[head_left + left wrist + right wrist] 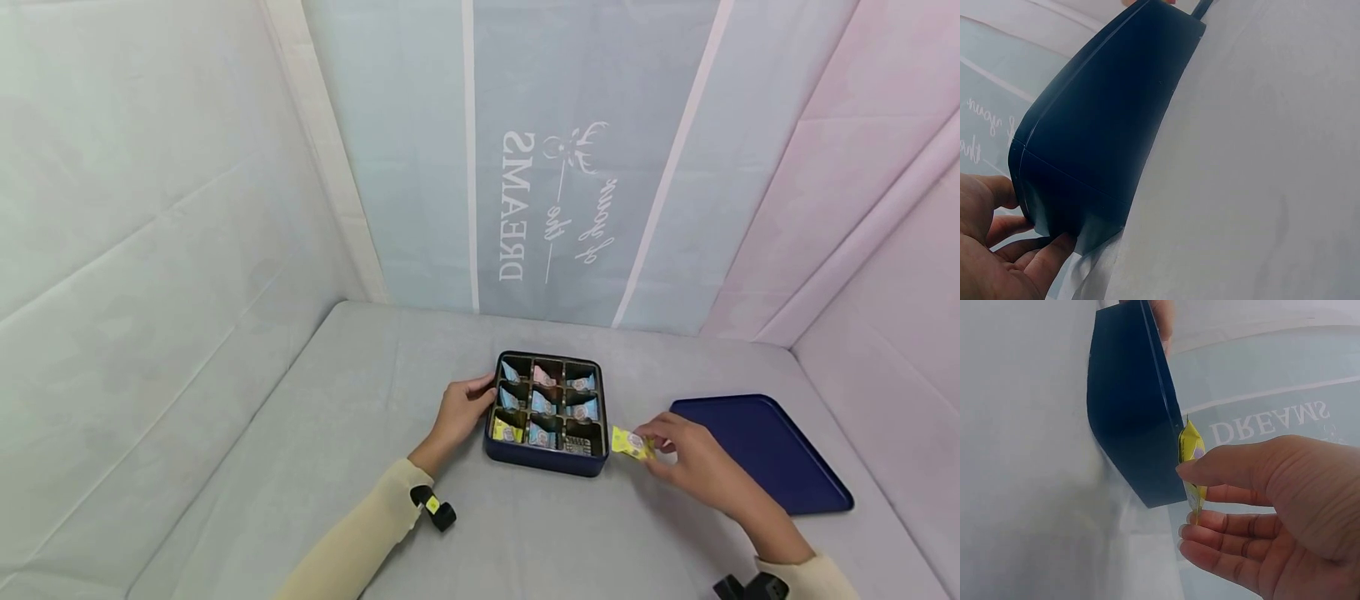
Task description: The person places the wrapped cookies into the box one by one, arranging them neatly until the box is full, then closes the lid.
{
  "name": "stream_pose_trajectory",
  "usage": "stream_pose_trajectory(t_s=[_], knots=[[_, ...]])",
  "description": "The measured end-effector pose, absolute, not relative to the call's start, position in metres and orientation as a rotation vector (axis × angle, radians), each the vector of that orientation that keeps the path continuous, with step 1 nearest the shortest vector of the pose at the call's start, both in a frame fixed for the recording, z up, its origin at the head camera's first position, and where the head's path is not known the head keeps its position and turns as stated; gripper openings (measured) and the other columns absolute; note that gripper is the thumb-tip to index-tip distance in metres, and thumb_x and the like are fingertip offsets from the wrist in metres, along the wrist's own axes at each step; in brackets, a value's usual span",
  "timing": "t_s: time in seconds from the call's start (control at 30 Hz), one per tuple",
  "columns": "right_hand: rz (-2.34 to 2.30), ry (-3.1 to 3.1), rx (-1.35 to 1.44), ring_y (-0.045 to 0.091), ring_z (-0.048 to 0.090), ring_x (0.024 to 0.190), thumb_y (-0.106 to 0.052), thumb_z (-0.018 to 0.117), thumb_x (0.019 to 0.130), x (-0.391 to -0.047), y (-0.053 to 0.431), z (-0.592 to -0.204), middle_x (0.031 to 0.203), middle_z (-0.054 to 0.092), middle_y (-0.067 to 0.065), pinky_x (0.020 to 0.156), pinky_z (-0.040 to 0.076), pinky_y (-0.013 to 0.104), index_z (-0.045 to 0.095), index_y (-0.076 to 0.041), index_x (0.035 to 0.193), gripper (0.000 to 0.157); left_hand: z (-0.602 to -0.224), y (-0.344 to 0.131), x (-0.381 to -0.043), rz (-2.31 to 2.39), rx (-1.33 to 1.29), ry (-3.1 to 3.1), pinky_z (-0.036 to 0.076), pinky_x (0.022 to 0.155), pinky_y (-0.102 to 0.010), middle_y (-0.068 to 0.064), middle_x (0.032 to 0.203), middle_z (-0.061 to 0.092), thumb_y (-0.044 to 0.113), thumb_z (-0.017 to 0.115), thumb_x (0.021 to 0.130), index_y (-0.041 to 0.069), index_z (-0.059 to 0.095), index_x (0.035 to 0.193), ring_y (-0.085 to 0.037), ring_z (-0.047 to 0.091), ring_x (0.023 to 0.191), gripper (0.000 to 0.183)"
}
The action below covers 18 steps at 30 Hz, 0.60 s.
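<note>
A dark blue square box (pixel 543 457) stands on the table with a three-by-three grid of compartments. Small blue, pink and yellow wrapped candies sit in them; the front-right compartment (pixel 578 444) shows only its patterned bottom. Against the box's left side rest the fingers of my left hand (pixel 456 419), also seen touching its dark wall in the left wrist view. Just right of the front-right corner, my right hand (pixel 693 460) pinches a yellow wrapped candy (pixel 628 443) between thumb and fingers. In the right wrist view that candy (pixel 1192 450) appears edge-on beside the box wall.
A dark blue lid (pixel 772 450) lies on the grey cloth-covered table (pixel 525 533) at the right, partly behind my right hand. Fabric walls enclose the left, right and back; the back panel (pixel 555 67) carries mirrored lettering.
</note>
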State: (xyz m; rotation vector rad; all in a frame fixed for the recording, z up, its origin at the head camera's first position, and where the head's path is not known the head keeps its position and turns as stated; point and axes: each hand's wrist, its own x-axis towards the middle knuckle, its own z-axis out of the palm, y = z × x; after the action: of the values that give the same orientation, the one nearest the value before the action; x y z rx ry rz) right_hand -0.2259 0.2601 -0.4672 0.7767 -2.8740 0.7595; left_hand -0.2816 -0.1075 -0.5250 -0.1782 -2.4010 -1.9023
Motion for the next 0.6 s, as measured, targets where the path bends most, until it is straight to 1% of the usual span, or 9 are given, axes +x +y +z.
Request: stream_pose_trajectory(t_s=[0.27, 0.6], knots=[[0.761, -2.854, 0.760, 0.014, 0.064, 0.083, -0.001, 0.084, 0.076, -0.227, 0.255, -0.465, 0.100, 0.066, 0.000, 0.070, 0.059, 0.033, 0.075, -0.005, 0.110, 0.035, -0.526, -0.108, -0.283, -1.862, -0.187, -2.419, 0.053, 0.098, -0.035, -0.007, 0.137, 0.063, 0.015, 0.066, 0.099, 0.008, 0.064, 0.136, -0.019, 0.060, 0.126, 0.038], [0.757, -2.827, 0.766, 0.016, 0.065, 0.083, -0.001, 0.084, 0.077, -0.231, 0.249, -0.463, 0.102, 0.067, 0.003, 0.070, 0.059, 0.033, 0.075, -0.002, 0.112, 0.036, -0.528, -0.108, -0.284, -1.846, -0.187, -2.425, 0.051, 0.101, -0.036, -0.008, 0.138, 0.062, 0.014, 0.065, 0.100, 0.007, 0.063, 0.137, -0.020, 0.059, 0.128, 0.038]])
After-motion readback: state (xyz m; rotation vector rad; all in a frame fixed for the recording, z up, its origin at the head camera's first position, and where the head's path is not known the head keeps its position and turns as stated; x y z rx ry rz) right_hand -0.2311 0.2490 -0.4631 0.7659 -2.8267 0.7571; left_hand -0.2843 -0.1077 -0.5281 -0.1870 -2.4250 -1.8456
